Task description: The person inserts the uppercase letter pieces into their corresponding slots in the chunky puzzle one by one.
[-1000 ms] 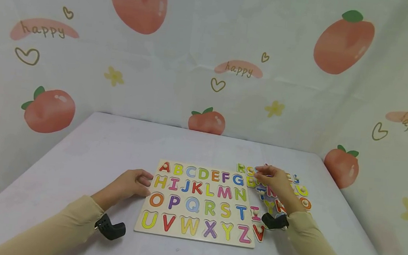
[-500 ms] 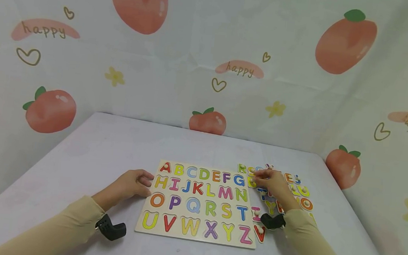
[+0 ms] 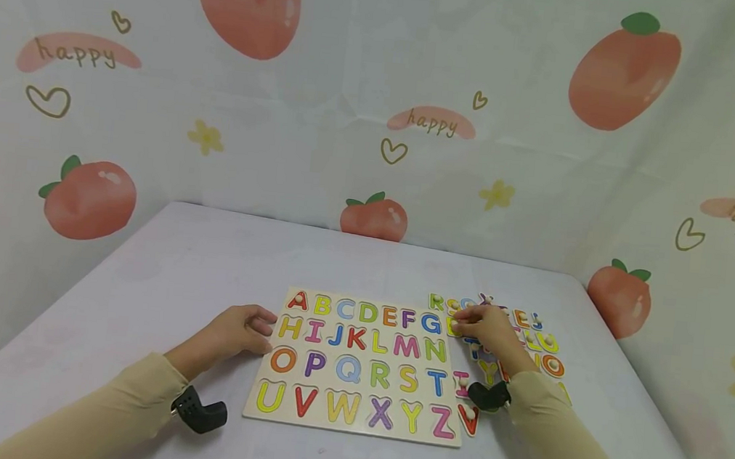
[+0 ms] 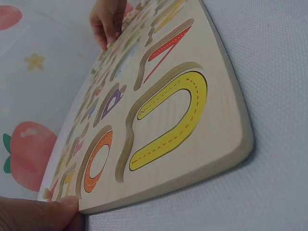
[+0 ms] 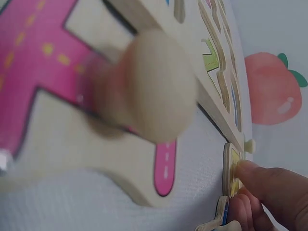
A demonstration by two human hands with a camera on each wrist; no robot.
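Observation:
A wooden alphabet puzzle board (image 3: 331,368) lies on the white table, with a knobbed red letter A piece (image 3: 298,301) in its top left slot. At the board's left edge rests my left hand (image 3: 238,331); in the left wrist view its thumb (image 4: 60,204) touches the edge near the orange O. My right hand (image 3: 488,330) is just past the board's right edge, beside the G slot. Its thumb and fingers pinch a yellow letter B piece (image 5: 227,168), largely covered by the hand in the head view.
Several knobbed letter pieces lie right of the board, some under the right forearm. Among them are a green R (image 3: 436,302), an orange O (image 3: 552,365), a pink I (image 3: 461,384) and a red V (image 3: 468,419). A patterned backdrop (image 3: 321,160) stands behind the table.
My right hand has come left and slightly down from above the loose pieces onto the yellow B piece. The left hand and the board stay where they were.

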